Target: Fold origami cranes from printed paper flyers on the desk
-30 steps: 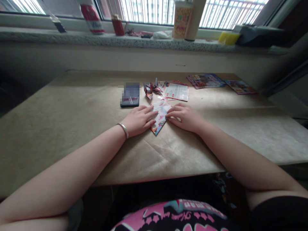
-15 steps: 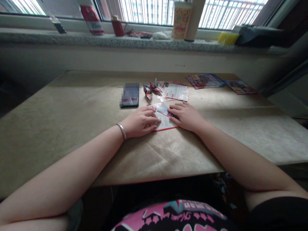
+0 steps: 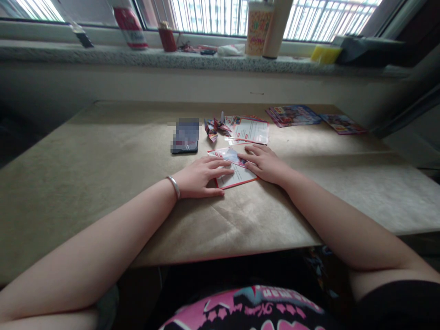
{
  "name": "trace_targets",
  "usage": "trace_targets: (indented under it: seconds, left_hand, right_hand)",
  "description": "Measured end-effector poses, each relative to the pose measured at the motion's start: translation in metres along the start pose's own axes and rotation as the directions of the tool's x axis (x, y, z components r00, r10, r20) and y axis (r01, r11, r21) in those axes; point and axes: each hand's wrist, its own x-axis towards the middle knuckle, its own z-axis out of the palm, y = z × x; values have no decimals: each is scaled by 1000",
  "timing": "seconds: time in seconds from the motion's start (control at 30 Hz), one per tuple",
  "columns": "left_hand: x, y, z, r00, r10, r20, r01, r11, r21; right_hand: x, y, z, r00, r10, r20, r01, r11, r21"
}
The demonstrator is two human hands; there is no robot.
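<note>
A red-edged printed paper sheet (image 3: 237,175) lies flat on the brown table (image 3: 103,160) in front of me. My left hand (image 3: 199,176), with a silver bangle at the wrist, rests on the sheet's left side, fingers stretched out flat. My right hand (image 3: 263,162) presses on the sheet's right side, fingers extended and lying on the paper. Behind the sheet are small folded paper figures (image 3: 215,127) and a stack of similar sheets (image 3: 250,129).
A dark phone (image 3: 185,136) lies left of the folded figures. Two colourful leaflets (image 3: 294,114) lie at the far right of the table. The windowsill (image 3: 103,55) behind holds cups, a can and small items. The table's front edge is near my body.
The paper, a folded diamond shape a second ago, has been opened out into a flat sheet. Both hands slid slightly apart and now press it flat.
</note>
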Motion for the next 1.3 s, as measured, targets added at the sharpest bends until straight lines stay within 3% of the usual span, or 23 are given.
trace_targets:
  seconds: [0.23, 0.5, 0.77, 0.93, 1.3]
  left_hand:
    - [1, 12, -11, 998, 58, -25, -55, 992, 110]
    - [1, 14, -8, 981, 113, -157, -95, 989, 116]
    - [7, 12, 2, 955, -31, -294, 65, 992, 109]
    - [9, 4, 10, 963, -200, -179, 206, 979, 11]
    - [10, 4, 11, 962, -206, -179, 205, 978, -24]
  right_hand:
    - [1, -3, -3, 999, -25, -46, 27, 999, 43]
    - [6, 1, -3, 989, -93, -115, 107, 988, 113]
    - [3, -8, -10, 983, -101, -151, 131, 970, 203]
    - [3, -8, -10, 984, -141, -106, 163, 954, 251]
    - [4, -6, 1, 989, -145, 1, 140, 953, 269]
